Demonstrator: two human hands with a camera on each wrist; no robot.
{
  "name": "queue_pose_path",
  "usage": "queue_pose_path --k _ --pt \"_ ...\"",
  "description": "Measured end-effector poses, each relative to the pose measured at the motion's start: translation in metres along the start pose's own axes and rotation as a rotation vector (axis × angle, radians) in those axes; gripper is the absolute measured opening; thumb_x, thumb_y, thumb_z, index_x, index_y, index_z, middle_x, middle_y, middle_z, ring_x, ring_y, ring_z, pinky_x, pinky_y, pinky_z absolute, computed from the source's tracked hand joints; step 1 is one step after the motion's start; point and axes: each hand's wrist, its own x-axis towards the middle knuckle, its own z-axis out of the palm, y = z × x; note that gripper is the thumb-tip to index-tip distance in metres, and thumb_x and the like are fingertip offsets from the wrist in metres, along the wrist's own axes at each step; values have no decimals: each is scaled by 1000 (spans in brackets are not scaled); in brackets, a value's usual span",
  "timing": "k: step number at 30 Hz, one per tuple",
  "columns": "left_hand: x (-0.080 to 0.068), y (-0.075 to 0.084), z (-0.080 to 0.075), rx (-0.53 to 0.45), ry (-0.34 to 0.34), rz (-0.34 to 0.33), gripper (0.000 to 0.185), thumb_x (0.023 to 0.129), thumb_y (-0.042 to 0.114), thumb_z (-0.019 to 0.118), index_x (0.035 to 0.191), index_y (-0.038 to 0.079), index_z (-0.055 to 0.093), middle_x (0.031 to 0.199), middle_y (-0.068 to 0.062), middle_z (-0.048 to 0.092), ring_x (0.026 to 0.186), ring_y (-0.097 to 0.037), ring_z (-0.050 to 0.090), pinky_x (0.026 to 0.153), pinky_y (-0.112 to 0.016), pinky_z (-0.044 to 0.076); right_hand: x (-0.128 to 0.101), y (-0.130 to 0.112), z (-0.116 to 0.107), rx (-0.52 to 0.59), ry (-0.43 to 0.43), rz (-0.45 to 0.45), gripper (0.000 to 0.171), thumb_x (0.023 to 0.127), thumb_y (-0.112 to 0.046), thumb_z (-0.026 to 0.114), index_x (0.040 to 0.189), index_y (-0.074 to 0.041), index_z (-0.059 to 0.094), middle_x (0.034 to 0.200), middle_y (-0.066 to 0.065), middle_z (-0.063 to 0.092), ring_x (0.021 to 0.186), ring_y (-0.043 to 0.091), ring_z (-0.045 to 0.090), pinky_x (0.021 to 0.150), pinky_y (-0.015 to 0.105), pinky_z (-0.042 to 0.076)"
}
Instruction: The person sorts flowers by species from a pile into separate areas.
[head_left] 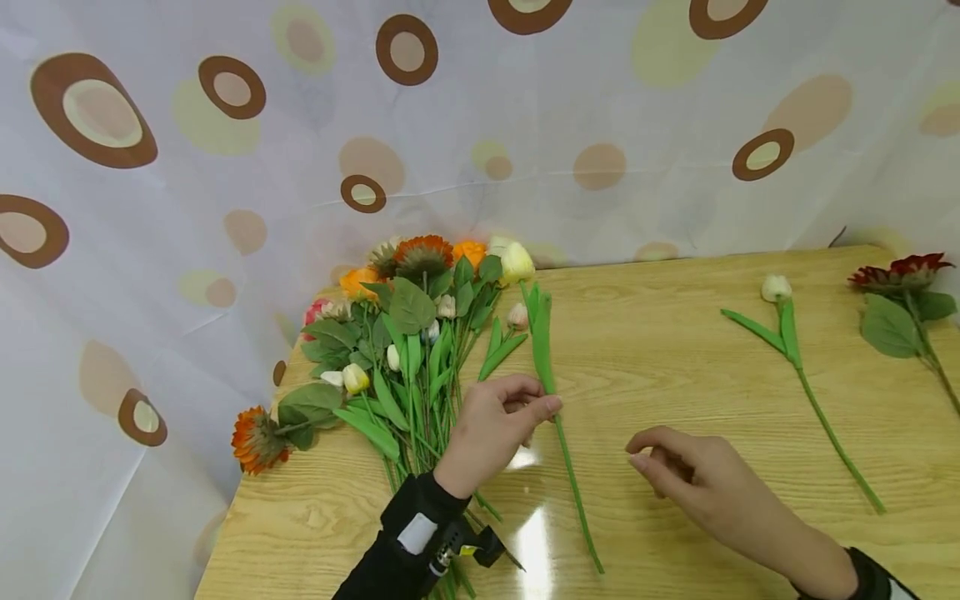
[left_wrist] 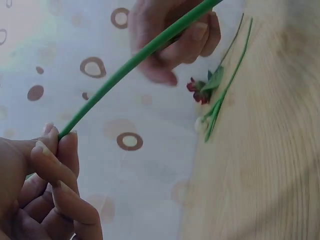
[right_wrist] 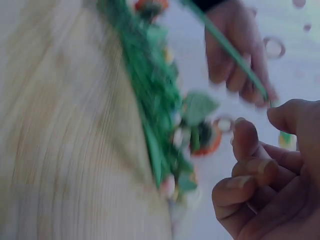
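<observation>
1. Green stem [head_left: 566,467] is pinched between the thumb and fingertips [head_left: 546,406] of the left hand [head_left: 491,433]; its pale yellow bloom [head_left: 517,262] points away toward the curtain.
2. Below those fingers, the stem runs down across the wooden table [head_left: 675,358], its lower end lying near the front edge.
3. Right hand [head_left: 693,475] hovers just to the right of the stem, fingers loosely curled, holding nothing and apart from the stem.
4. Left of the pinching fingers lies a bunch of flowers [head_left: 405,333], orange, white and pink heads among green leaves.
5. Well to the right of the right hand lie a white tulip [head_left: 777,288] and, further out, a dark red flower [head_left: 900,271].
6. Behind everything hangs a white curtain [head_left: 225,167] with brown circles.
</observation>
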Motion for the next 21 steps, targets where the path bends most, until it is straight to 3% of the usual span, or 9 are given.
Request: queue_pose_path --k 4,10,13,17,21 --pt "2 6 15 -68 -28 -2 18 95 31 68 94 14 73 77 -6 69 52 -16 52 52 -23 42 8 -20 14 166 -93 -32 14 103 -11 55 109 -14 67 67 -11 58 50 -1 44 43 21 37" --pt "3 9 27 -108 -26 20 17 94 29 69 94 13 73 74 -6 69 51 -16 53 49 -21 39 14 -26 19 249 -147 -28 13 103 -11 54 97 -12 65 67 -7 58 53 0 49 43 21 38" --pt "4 9 30 -108 -28 27 18 94 31 69 95 13 73 73 -6 68 52 -8 52 50 -21 39 14 -25 21 269 -139 -45 15 103 -9 53 92 -14 64 65 -6 57 50 0 45 41 21 36" --pt "3 5 28 -18 -17 68 23 96 37 64 101 15 73 81 -1 72 57 -7 59 52 -22 46 10 -18 13 187 -95 -47 16 102 -9 54 91 -16 63 63 -8 55 46 -2 38 40 20 34" --pt "-2 -6 14 134 50 98 27 101 37 57 108 16 72 89 2 74 62 -6 62 56 -23 50 4 1 -10 -48 37 -18 17 101 -9 57 88 -20 63 59 -13 49 43 -3 33 39 20 33"
